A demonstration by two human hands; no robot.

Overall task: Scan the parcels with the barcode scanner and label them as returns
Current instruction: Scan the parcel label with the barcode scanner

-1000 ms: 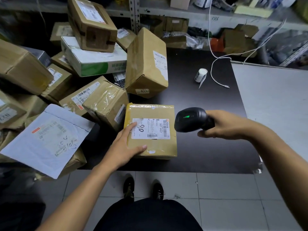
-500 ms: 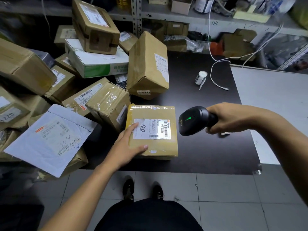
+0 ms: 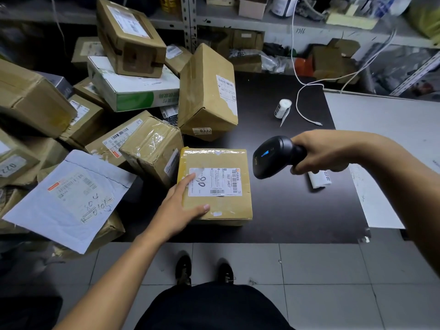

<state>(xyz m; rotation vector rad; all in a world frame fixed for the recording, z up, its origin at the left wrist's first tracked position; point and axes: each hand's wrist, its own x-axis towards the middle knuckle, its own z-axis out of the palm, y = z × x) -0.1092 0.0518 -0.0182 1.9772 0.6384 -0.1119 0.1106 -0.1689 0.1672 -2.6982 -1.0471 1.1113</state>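
The left hand (image 3: 177, 206) lies flat on the parcel (image 3: 215, 185); the right hand (image 3: 320, 152) grips the scanner (image 3: 273, 157) at its 3 o'clock, where a skewed aim could miss the barcode.

Parcel (image 3: 215, 185) under left hand (image 3: 177, 209): brown cardboard, matt, w/ glossy clear tape along top edge & a white paper label. Barcode scanner (image 3: 273, 157) in right hand (image 3: 325, 152): black plastic, smooth, semi-gloss. Table (image 3: 297, 215): dark, matt, smooth top. Box (image 3: 152, 148) just left of parcel: cardboard wrapped in shiny, wrinkled clear tape. Mailer (image 3: 71, 198): pale grey poly/plastic film, soft sheen, creased. Label roll (image 3: 283, 108): white paper. Cable (image 3: 302, 91): white, smooth plastic. Floor (image 3: 321, 277): grey tiles, slight gloss.
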